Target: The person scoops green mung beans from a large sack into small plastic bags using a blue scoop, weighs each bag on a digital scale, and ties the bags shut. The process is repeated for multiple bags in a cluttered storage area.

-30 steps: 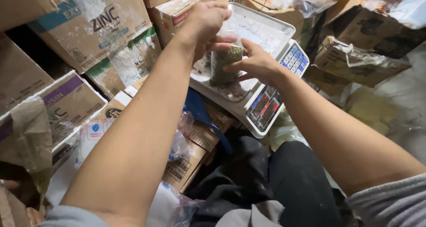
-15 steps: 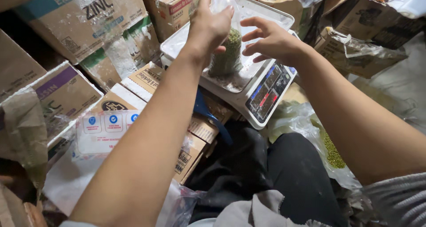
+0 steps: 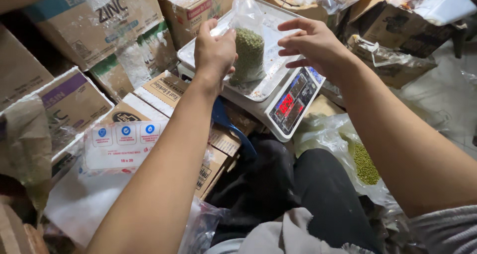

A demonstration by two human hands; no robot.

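Cardboard cartons (image 3: 94, 25) stacked in rows fill the space left of and beyond the left hand; several carry clear plastic film over their faces. Flat cartons (image 3: 149, 115) lie below the left forearm, one with a white label bearing three blue round marks. More boxes and crumpled plastic (image 3: 397, 40) sit to the right of and beyond the right hand. Digital weighing scale (image 3: 293, 102) sits directly under both hands, tilted in view; its steel pan (image 3: 278, 40) is beneath the fingers, its lit red display and keypad just below the right wrist. Large clear sack (image 3: 338, 144) lies below the right forearm, slumped, with green beans (image 3: 366, 163) pooled inside. Small clear plastic bag (image 3: 248, 50) stands upright on the pan between the two hands, lower part packed with green beans, upper part empty film rising above the fill. Left hand (image 3: 214, 50): fingers closed on the bag's left side near its upper film, back of hand toward camera; holding the bag. Right hand (image 3: 313, 45): spread, fingers extended toward the bag, just beside it and apart from it; holding nothing. Blue item (image 3: 228, 122) lies under the scale's near-left edge, partly hidden by the left forearm; kind cannot be told. Person's dark trousers (image 3: 298, 194) below both forearms.
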